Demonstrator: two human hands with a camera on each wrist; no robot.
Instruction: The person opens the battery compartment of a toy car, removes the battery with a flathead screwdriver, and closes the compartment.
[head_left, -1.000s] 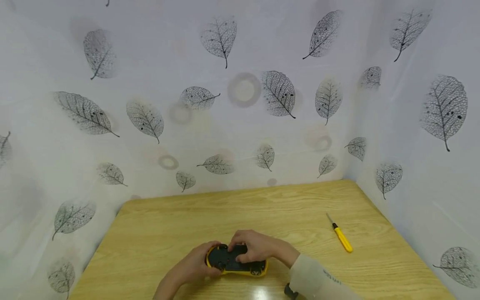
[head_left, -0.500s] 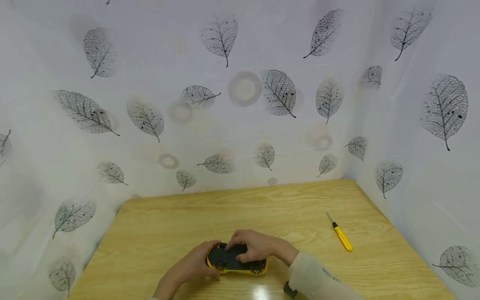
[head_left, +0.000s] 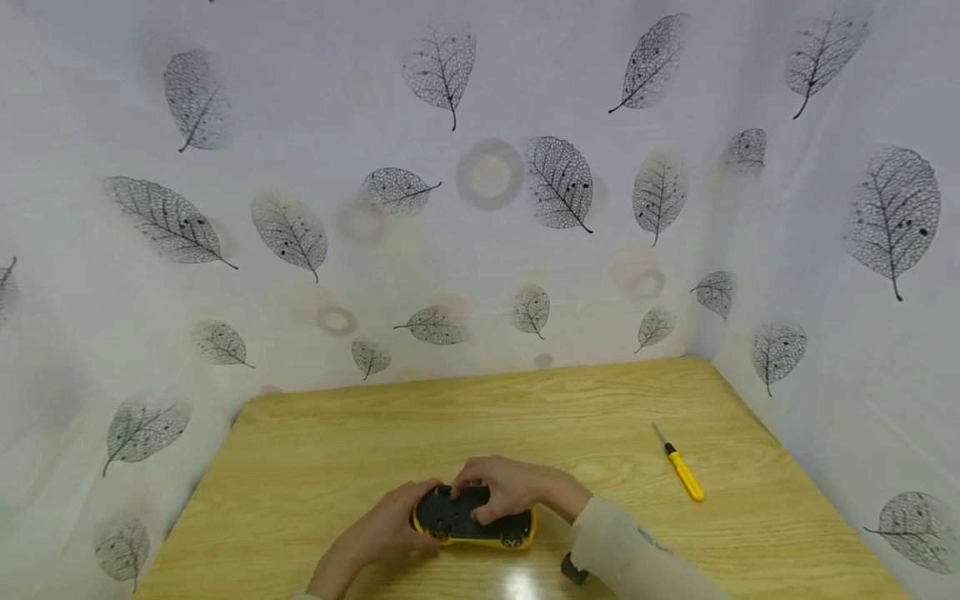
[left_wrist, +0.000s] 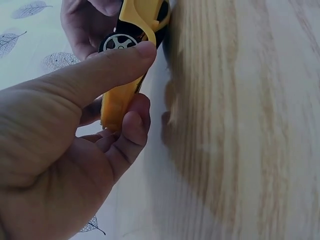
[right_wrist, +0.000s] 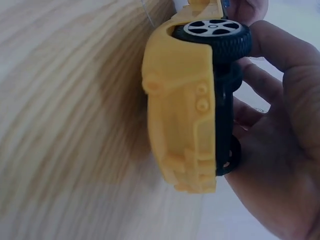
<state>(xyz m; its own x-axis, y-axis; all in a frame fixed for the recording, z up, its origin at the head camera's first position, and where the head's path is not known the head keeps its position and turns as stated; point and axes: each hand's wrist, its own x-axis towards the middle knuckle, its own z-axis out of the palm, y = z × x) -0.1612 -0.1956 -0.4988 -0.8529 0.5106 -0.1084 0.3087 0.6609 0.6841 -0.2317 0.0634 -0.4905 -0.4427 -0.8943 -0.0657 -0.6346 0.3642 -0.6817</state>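
Note:
A yellow toy car lies upside down, its black underside facing up. My left hand grips its left end; in the left wrist view the thumb lies beside a silver-spoked wheel, with the fingers around the yellow body. Over the underside, my right hand has its thumb and fingers bent against the black chassis. In the right wrist view the yellow end of the car faces the camera, a black tyre stands out at its corner, and the right hand is behind the chassis.
A screwdriver with a yellow handle lies to the right on the wooden table. A small dark object shows beside the right cuff. Leaf-patterned white sheeting stands behind the table and along its sides.
Both hands keep their places on the toy car. The right wrist and cuff have shifted slightly left, and the right fingers have moved a little.

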